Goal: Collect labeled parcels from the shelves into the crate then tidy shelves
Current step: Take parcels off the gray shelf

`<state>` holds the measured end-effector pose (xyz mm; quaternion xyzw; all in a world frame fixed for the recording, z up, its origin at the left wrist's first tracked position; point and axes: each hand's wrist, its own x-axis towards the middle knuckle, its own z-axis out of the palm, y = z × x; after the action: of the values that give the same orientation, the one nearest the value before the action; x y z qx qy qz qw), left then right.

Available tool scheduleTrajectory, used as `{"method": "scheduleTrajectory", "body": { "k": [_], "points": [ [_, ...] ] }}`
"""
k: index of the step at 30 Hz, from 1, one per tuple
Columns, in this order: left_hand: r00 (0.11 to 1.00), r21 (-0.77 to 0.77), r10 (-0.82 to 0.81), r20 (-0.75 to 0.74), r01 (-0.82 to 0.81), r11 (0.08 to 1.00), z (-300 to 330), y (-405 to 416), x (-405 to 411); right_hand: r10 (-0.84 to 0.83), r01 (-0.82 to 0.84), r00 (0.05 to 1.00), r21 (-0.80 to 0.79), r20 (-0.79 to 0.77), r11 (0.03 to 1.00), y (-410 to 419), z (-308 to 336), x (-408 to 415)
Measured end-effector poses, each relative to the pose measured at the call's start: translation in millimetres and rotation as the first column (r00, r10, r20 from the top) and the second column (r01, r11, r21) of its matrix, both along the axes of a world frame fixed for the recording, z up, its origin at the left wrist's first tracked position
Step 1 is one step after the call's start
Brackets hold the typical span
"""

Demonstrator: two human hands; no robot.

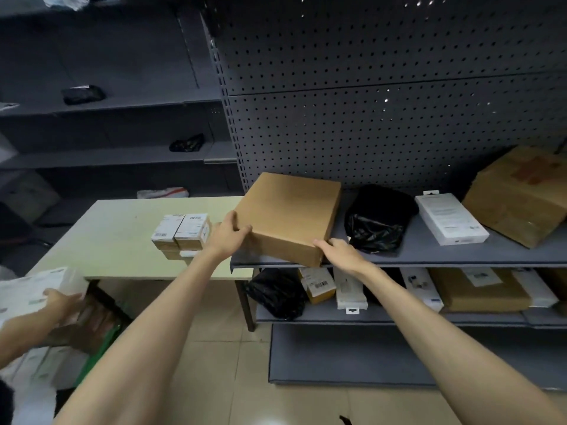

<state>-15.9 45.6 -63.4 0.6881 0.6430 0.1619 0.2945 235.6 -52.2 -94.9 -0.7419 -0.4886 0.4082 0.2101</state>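
A flat brown cardboard box (288,213) lies at the left end of the grey upper shelf (429,253), its front corner over the shelf edge. My left hand (228,233) grips its left front edge, thumb on top. My right hand (339,251) holds the box's right front corner. A black plastic bag (376,219), a white carton (449,217) and a large brown box (518,194) lie further right on the same shelf. At the lower left, a green crate (101,342) holds white parcels.
A pale table (116,237) with stacked small labeled boxes (182,231) stands left of the shelf. Another person's hand (59,302) holds a white parcel over the crate. The lower shelf (399,317) carries several parcels. Dark shelves with black bags stand behind.
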Motion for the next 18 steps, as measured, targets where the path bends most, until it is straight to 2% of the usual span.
{"method": "scheduleTrajectory", "body": {
  "k": [4,6,8,13,18],
  "points": [
    [0.997,0.056,0.009,0.071,-0.013,0.998,-2,-6,-2,-0.115,0.12,0.986,0.04,-0.118,0.992,-3,3,-5],
    [0.991,0.038,-0.009,0.133,0.003,0.999,-5,-6,-5,-0.194,0.212,0.951,0.05,-0.239,0.976,-6,8,-7],
    [0.98,0.016,-0.015,0.198,0.012,1.0,-5,-6,-7,-0.239,0.275,0.927,0.091,-0.289,0.957,-8,18,-6],
    [0.955,-0.061,-0.093,0.282,0.115,0.992,-3,-8,5,-0.43,0.5,0.862,0.311,-0.267,0.808,-9,66,-10],
    [0.91,-0.036,-0.232,0.344,0.26,0.965,9,1,22,-0.499,0.46,0.866,0.448,-0.036,0.766,-10,109,-29]
  ]
}}
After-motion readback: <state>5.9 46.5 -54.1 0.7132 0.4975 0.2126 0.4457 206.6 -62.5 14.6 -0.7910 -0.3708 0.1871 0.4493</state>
